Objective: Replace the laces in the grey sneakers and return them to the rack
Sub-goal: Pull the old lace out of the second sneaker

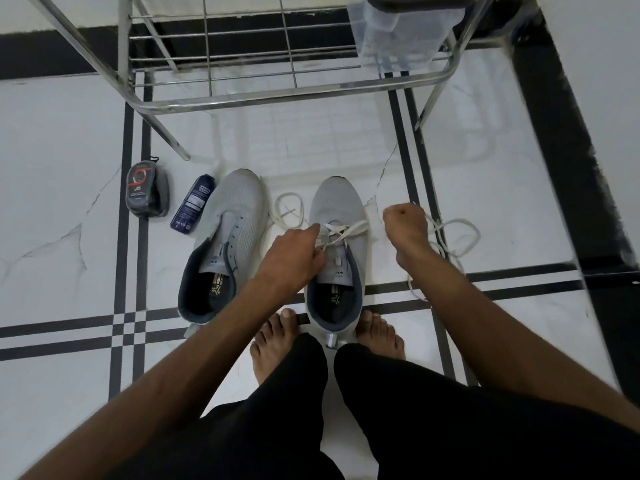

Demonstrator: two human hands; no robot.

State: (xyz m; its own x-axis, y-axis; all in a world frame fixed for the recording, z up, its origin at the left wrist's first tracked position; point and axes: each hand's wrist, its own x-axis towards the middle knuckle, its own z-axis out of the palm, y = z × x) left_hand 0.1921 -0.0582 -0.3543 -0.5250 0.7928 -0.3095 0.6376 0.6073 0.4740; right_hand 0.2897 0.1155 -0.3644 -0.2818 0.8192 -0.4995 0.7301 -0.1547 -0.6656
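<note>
White tiled floor [69,168] — both hands' fingers pinch the white lace [349,228] on the right grey sneaker [337,209].

Soft, even light, glossy floor [69,140] reflections, wide-angle bending and blur at edges.

Two light grey mesh sneakers [225,237] with dark navy linings and a white lace [346,230] sit on a glossy white floor [52,168] crossed by black stripes.
</note>
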